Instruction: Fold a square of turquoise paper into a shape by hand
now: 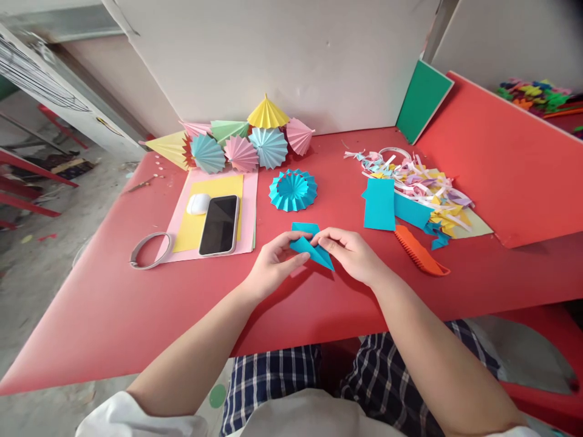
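Note:
A partly folded piece of blue paper is held between both hands above the red table. My left hand pinches its left side, thumb in front and fingers behind. On the right side my right hand grips the same paper between thumb and fingers. Just beyond the hands lies a round pleated blue paper piece. To the right, a flat blue paper rectangle rests beside an orange comb-like tool.
Several pleated paper umbrellas stand at the back. A phone, a white case and coloured sheets lie left, near a loop band. Paper scraps are heaped right, before a red board.

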{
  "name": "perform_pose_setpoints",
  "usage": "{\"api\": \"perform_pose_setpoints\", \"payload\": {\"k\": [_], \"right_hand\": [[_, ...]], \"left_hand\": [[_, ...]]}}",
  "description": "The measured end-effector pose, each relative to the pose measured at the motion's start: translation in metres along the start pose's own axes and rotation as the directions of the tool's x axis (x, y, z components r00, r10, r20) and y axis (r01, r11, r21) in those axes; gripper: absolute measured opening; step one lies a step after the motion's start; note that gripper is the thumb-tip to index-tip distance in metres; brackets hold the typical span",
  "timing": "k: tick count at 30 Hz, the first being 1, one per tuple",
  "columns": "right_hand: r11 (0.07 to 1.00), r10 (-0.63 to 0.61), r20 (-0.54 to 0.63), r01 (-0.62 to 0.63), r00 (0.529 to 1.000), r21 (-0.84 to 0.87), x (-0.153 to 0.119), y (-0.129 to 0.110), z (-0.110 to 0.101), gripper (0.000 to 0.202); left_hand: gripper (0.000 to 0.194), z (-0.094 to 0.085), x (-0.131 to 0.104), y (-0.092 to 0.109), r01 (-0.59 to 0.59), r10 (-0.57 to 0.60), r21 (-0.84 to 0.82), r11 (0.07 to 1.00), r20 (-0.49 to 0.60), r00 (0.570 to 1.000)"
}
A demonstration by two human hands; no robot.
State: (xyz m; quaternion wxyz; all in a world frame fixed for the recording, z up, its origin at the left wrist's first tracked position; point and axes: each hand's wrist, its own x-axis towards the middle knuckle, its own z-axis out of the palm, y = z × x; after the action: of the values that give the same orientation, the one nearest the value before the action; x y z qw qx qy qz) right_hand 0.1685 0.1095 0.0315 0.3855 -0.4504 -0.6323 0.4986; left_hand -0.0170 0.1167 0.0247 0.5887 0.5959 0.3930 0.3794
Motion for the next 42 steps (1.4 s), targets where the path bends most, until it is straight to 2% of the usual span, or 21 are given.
{"api": "perform_pose_setpoints", "payload": {"k": [3,5,7,9,11,15,19,22,26,32,37,42], "right_hand": [[0.999,-0.002,0.019,0.003,1.0,-0.033,-0.002,-0.001,0.001,0.024],[0.994,-0.047,-0.032,0.044,0.998,-0.097,-0.002,-0.001,0.003,0.023],[0.983,-0.1,-0.112,0.08,0.989,-0.164,-0.001,0.0,0.005,0.014],[0.978,-0.115,-0.169,0.082,0.979,-0.193,0.0,0.0,0.006,0.006],[0.978,-0.111,-0.188,0.073,0.976,-0.197,0.0,0.0,0.006,0.006],[0.975,-0.101,-0.12,0.074,0.988,-0.208,-0.001,0.0,0.006,0.008],[0.966,-0.072,-0.068,0.053,0.995,-0.254,-0.002,0.002,0.007,0.01],[0.962,-0.063,-0.056,0.046,0.996,-0.27,-0.003,0.003,0.008,0.011],[0.962,-0.066,-0.049,0.05,0.997,-0.269,-0.003,0.002,0.007,0.012],[0.971,-0.074,-0.076,0.055,0.994,-0.231,-0.002,0.002,0.005,0.012],[0.973,-0.111,-0.115,0.085,0.987,-0.217,-0.001,0.001,0.005,0.01],[0.975,-0.124,-0.153,0.091,0.98,-0.203,-0.001,0.003,0.006,0.011]], "left_hand": [[0.032,0.0,0.0,0.001,-0.032,0.035,0.034,0.999,-0.082,0.996],[0.039,-0.001,0.0,0.002,-0.052,0.055,0.027,0.998,-0.113,0.992],[0.043,-0.001,0.0,0.002,-0.065,0.069,0.031,0.997,-0.124,0.99],[0.04,-0.001,0.0,0.002,-0.092,0.1,0.057,0.994,-0.158,0.982],[0.034,-0.001,0.0,0.0,-0.131,0.147,0.087,0.988,-0.213,0.966],[0.026,-0.003,0.002,-0.004,-0.145,0.157,0.063,0.987,-0.282,0.946],[0.039,-0.006,0.006,-0.006,-0.089,0.073,-0.04,0.995,-0.305,0.95],[0.036,-0.009,0.007,-0.006,-0.06,0.064,0.022,0.998,-0.328,0.943],[0.029,-0.013,0.009,-0.007,-0.039,0.047,0.034,0.999,-0.292,0.955],[0.032,-0.019,0.01,-0.012,-0.038,0.036,-0.01,0.999,-0.175,0.984],[0.031,-0.016,0.007,-0.005,0.053,-0.053,0.001,0.999,-0.025,0.998],[0.033,-0.011,0.004,0.002,0.033,-0.034,0.062,0.998,0.005,0.999]]}}
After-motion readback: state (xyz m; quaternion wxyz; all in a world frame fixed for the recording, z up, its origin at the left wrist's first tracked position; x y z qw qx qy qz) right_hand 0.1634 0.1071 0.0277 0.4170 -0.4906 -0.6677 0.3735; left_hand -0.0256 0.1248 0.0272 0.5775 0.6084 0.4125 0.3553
